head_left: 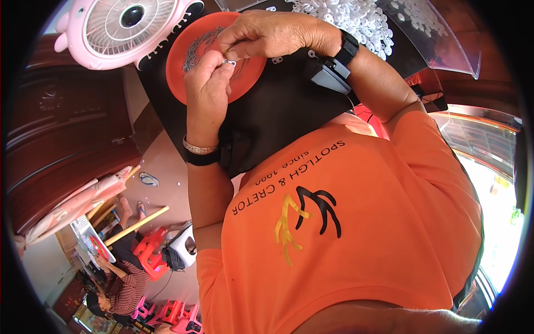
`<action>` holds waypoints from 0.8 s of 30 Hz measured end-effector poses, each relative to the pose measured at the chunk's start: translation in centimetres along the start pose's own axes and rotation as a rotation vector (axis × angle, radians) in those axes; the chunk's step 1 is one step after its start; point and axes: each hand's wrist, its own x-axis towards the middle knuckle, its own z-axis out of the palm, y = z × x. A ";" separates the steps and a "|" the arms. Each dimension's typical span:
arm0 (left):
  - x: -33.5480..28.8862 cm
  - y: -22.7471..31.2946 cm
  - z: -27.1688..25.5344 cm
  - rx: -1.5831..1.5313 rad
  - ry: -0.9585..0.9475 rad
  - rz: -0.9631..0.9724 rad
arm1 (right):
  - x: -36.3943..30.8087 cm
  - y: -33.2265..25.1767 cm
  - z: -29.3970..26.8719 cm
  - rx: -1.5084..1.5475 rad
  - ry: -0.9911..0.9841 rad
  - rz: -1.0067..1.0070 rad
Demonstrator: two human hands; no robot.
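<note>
White piece point(232, 63), small and apparently with a hole in it, is at the tips of the left hand point(207, 78), above the near right part of the orange plate point(177, 78). The left grip is a tight pinch, thumb and forefinger nearly meeting on the white piece. The right hand point(257, 40) reaches in from the other side, its fingers curled and their tips close against the white piece; whether the right grip has hold of it, or of something thin, I cannot tell.

Grey bits point(193, 51) lie heaped in the plate, which stands on the black desk point(278, 103) beside a pink fan point(132, 16). A white pile point(370, 28) is beyond the right wrist, and a loose piece point(312, 54) lies on the desk near it.

The likeliest trouble is a slip: so little of the white piece is exposed that a slight roll of the thumb could let it drop among the grey bits. The two hands also crowd each other, so a push from the right fingertips might twist it out of line.

Its long axis seems to run roughly sideways, the holed end pointing right; it is too small to be sure.
</note>
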 end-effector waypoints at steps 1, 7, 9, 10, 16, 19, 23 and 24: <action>0.0 0.0 0.0 0.007 -0.003 0.010 | 0.0 0.0 0.1 -0.017 0.004 -0.010; 0.3 -0.1 -0.3 -0.061 0.035 -0.028 | 0.4 1.6 0.1 0.025 0.117 0.002; 0.3 -0.4 -0.4 -0.075 0.038 -0.027 | 0.5 1.6 -0.5 0.162 0.159 0.129; 0.3 -0.5 -0.4 -0.094 0.038 -0.034 | 0.5 2.0 -0.7 0.158 0.159 0.124; 0.1 -0.4 -0.6 -0.075 0.038 -0.037 | 0.4 1.5 0.0 0.130 0.154 -0.046; 0.1 -0.3 -0.7 -0.067 0.039 -0.014 | 0.8 1.7 0.4 0.157 0.114 -0.024; 0.3 -0.1 -0.6 -0.065 0.033 -0.031 | 1.0 2.4 0.8 0.112 0.125 -0.058; 0.3 -0.2 -0.6 -0.070 0.030 -0.021 | 0.9 1.7 0.8 0.018 0.111 -0.005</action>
